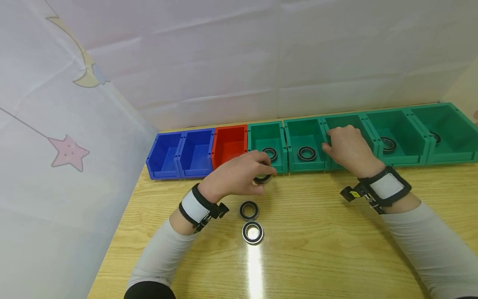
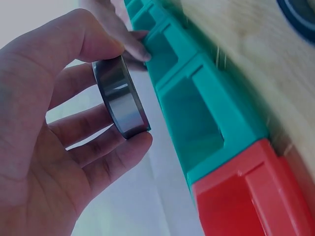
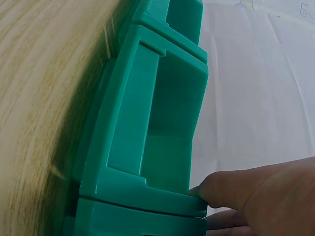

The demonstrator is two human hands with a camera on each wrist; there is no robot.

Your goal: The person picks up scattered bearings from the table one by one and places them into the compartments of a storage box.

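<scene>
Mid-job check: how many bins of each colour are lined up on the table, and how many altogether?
Blue bins: 2
Red bin: 1
Green bins: 5
Total: 8

The bin row [image 1: 198,172] is standing on the table [image 1: 317,232]; two bearings [image 1: 244,234] are lying before it, other bearings [image 1: 300,153] are sitting in it, and a sheet [image 1: 231,62] is hanging behind it.
</scene>
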